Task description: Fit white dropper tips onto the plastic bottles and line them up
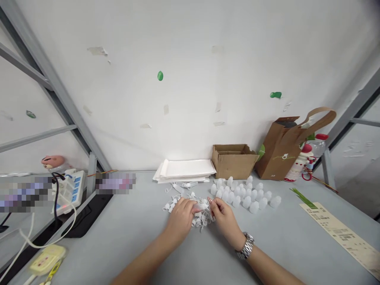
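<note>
My left hand (179, 219) and my right hand (224, 221) meet over a heap of small white plastic ring-shaped pieces (202, 217) on the grey table (142, 245). Between their fingertips is a small translucent plastic piece (198, 207), pinched mainly by my left hand, though the fingers partly hide it. My right fingertips touch the same spot. A wristwatch with a metal band (246, 246) sits on my right wrist. Several frosted white plastic caps (242, 194) stand in rows just beyond my right hand.
A stack of white sheets (184, 170) and an open cardboard box (233, 161) stand against the white wall. Farther right are a brown paper bag (279, 150) and a printed paper strip (338, 233). A power strip (69, 190) and cables lie at the left.
</note>
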Action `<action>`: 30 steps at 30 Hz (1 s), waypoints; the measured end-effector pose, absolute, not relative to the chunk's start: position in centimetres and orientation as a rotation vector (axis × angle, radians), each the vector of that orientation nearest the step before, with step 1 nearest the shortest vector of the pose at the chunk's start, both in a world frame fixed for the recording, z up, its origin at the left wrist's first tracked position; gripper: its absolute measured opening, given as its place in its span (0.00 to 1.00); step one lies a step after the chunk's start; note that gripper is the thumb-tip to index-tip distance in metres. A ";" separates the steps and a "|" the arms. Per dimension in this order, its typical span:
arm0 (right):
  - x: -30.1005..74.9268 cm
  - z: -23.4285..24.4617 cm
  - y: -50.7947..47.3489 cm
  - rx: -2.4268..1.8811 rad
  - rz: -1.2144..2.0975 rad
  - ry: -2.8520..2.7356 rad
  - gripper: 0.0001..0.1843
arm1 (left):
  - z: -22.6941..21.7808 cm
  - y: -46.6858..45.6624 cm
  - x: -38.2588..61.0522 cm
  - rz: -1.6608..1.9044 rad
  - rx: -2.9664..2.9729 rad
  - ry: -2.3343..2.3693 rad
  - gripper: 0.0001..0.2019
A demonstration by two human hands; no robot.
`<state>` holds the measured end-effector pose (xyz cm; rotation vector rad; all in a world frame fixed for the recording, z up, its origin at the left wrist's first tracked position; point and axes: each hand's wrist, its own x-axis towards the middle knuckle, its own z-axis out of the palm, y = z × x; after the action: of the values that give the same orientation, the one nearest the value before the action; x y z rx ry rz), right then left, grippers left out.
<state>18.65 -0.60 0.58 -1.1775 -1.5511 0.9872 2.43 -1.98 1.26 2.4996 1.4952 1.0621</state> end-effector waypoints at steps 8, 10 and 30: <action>18.6 1.1 -0.8 -1.190 0.936 -1.469 0.23 | 1.8 -2.5 3.0 0.930 2.370 1.555 0.12; 18.6 1.3 -0.9 -1.184 0.936 -1.461 0.23 | 1.8 -2.5 3.0 0.936 2.376 1.546 0.12; 19.6 1.7 -0.3 -1.193 0.804 -1.481 0.19 | 1.1 -1.3 1.1 1.080 2.510 1.496 0.09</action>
<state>19.59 -0.31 1.70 -1.1931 -1.4811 0.8042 1.08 -1.34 1.14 2.5095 1.4960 1.0801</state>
